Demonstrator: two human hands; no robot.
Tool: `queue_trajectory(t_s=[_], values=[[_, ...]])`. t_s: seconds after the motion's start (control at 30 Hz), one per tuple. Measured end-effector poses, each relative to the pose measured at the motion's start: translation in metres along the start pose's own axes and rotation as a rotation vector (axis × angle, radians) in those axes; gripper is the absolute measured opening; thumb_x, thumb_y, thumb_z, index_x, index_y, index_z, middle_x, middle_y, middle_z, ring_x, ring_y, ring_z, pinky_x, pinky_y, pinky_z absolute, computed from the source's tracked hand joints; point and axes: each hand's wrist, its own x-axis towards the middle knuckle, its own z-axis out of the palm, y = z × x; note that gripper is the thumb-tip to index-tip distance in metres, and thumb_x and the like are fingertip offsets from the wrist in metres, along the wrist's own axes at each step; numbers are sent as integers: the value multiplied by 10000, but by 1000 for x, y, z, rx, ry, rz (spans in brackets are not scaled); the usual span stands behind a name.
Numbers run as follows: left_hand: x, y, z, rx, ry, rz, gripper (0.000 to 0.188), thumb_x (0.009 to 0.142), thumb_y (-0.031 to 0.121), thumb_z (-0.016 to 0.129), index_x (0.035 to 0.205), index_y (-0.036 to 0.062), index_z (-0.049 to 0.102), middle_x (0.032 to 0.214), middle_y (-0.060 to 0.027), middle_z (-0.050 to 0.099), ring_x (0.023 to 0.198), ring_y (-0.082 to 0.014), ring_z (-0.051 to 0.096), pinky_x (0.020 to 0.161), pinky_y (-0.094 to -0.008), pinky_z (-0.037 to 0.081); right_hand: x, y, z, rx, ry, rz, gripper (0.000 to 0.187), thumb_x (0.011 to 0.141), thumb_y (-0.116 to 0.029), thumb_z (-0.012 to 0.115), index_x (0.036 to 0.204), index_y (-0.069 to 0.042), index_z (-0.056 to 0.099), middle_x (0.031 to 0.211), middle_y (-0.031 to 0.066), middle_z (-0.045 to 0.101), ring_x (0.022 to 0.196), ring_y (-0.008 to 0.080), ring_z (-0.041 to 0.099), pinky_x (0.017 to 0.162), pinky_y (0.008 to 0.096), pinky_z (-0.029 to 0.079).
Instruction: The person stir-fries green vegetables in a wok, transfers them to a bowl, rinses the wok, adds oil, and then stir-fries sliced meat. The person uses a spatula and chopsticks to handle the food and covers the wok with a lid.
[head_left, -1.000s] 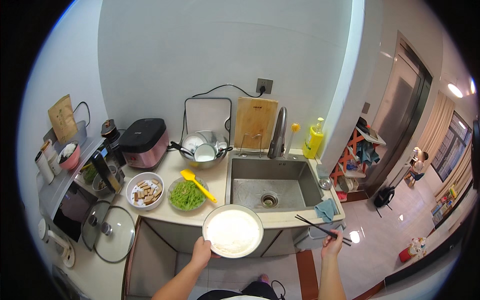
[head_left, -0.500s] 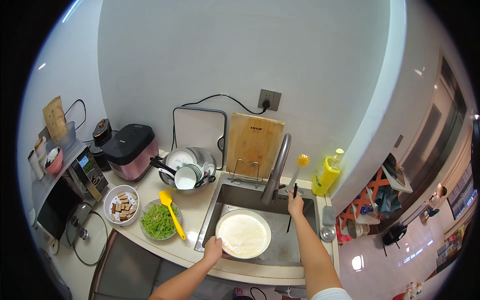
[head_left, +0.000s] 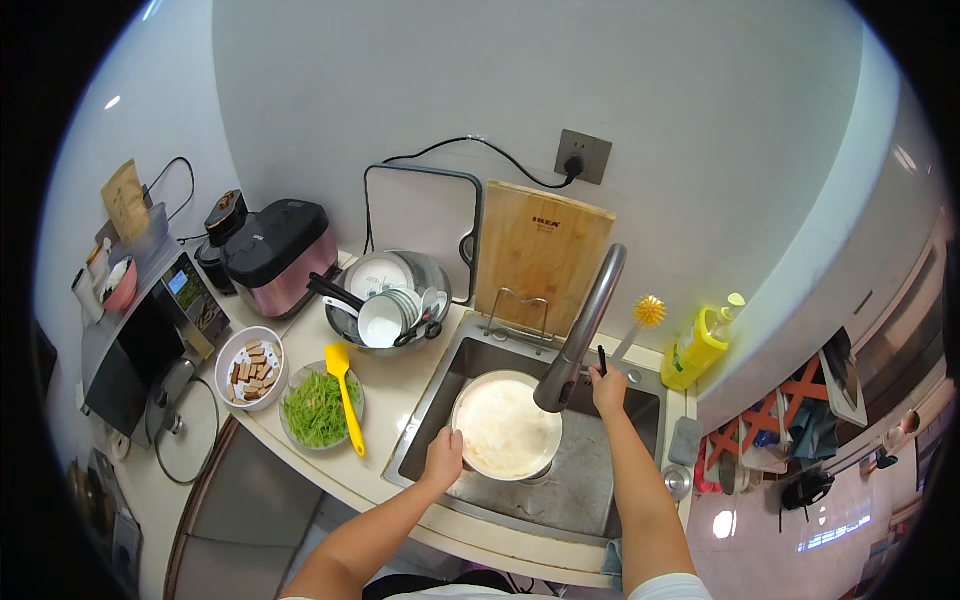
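Observation:
My left hand (head_left: 446,458) is closed on the lower left rim of a round, shallow white pan (head_left: 508,425). Its creamy white surface shows faint brownish patches; whether this is a coating or contents, I cannot tell. The pan hangs over the left half of the sink (head_left: 580,500), under the head of the metal faucet (head_left: 590,325). Just right of the faucet, my right hand (head_left: 608,390) is closed around a slim black-handled tool (head_left: 602,358), whose top end sticks up above the fingers. Its lower part is hidden, and its kind is unclear.
Behind the sink stand a wooden cutting board (head_left: 545,250), a dish brush (head_left: 648,315) and a yellow soap bottle (head_left: 695,350). Leftward are a pot of dishes (head_left: 425,275), shredded greens (head_left: 315,412) under a yellow spatula (head_left: 345,390), a white bowl (head_left: 250,338) and a rice cooker (head_left: 285,260).
The pan has moved away from me, toward the faucet head, with my left hand. My right hand has come closer to the faucet base. The whole view has shifted with my head.

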Motion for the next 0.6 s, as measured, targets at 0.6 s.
queue_trajectory(t_s=[0.6], values=[[4,-12,18,-201,-75,-141,350,922,235,360,953,-95,474,887,-214,568,643,-285,630,460,-358,556,21,10,2,19,61,-8,143,766,-146,663,820,-15,644,659,123,640,630,255,635,597,342,475]])
